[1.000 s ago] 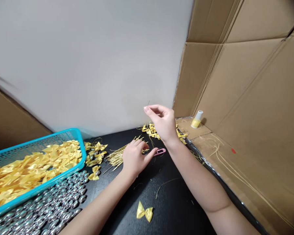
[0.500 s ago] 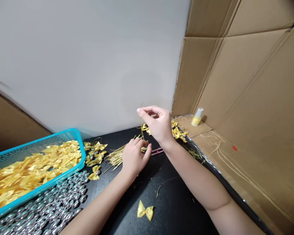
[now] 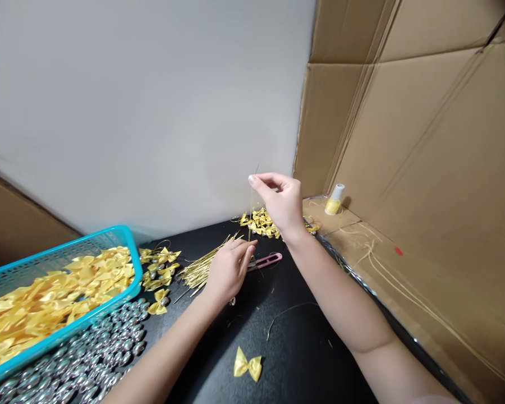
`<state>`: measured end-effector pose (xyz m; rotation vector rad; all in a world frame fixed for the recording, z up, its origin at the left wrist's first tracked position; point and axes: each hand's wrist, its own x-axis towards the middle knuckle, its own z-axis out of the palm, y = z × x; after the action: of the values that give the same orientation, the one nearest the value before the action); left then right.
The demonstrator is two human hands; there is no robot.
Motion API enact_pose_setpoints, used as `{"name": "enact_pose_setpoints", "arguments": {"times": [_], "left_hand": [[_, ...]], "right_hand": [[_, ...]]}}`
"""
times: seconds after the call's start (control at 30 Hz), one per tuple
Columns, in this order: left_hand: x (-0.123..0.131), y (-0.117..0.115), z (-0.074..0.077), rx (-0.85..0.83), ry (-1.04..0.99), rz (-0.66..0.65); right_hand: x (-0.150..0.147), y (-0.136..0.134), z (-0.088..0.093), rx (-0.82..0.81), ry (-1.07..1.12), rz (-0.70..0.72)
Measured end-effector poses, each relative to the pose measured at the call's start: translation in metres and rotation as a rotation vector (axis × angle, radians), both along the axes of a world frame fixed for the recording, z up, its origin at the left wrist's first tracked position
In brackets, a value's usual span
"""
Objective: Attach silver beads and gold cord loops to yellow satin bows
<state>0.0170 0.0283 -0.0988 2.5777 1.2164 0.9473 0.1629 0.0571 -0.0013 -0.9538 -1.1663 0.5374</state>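
Note:
My right hand (image 3: pixel 280 202) is raised, thumb and forefinger pinched on a thin gold cord (image 3: pixel 250 210) whose tip pokes up above them. The cord runs down to my left hand (image 3: pixel 229 265), where thumb and forefinger close on its lower part. A shiny silver bead (image 3: pixel 232 301) shows just beneath the left palm; whether the hand holds it I cannot tell. Beside the left hand lies a bundle of gold ties (image 3: pixel 197 270). Pink-handled scissors (image 3: pixel 271 259) lie just right of it, partly hidden. Nearer me, a single yellow bow (image 3: pixel 247 365) rests on the black table (image 3: pixel 294 359).
A turquoise basket (image 3: pixel 138 269) of yellow bows stands left, with many silver beads (image 3: pixel 96 348) before it. Finished-looking bows with beads (image 3: pixel 157 269) lie beside it, more bows (image 3: pixel 261 221) at the back. A thread spool (image 3: pixel 335 199) stands right, near cardboard walls (image 3: pixel 425 140).
My right hand has risen slightly and shifted right, drawing the cord straighter. The left thumb has closed towards its forefinger. More of the scissors and a bead beneath the left hand now show.

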Motion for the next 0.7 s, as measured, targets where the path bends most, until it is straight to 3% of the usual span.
{"name": "enact_pose_setpoints", "arguments": {"times": [0.47, 0.7], "left_hand": [[-0.005, 0.0049, 0.0014, 0.015, 0.147, -0.027], [-0.0011, -0.0008, 0.0013, 0.027, 0.02, 0.056]], "right_hand": [[0.0034, 0.0021, 0.0002, 0.002, 0.0, 0.008], [0.0018, 0.0001, 0.0008, 0.004, 0.005, 0.023]]}}
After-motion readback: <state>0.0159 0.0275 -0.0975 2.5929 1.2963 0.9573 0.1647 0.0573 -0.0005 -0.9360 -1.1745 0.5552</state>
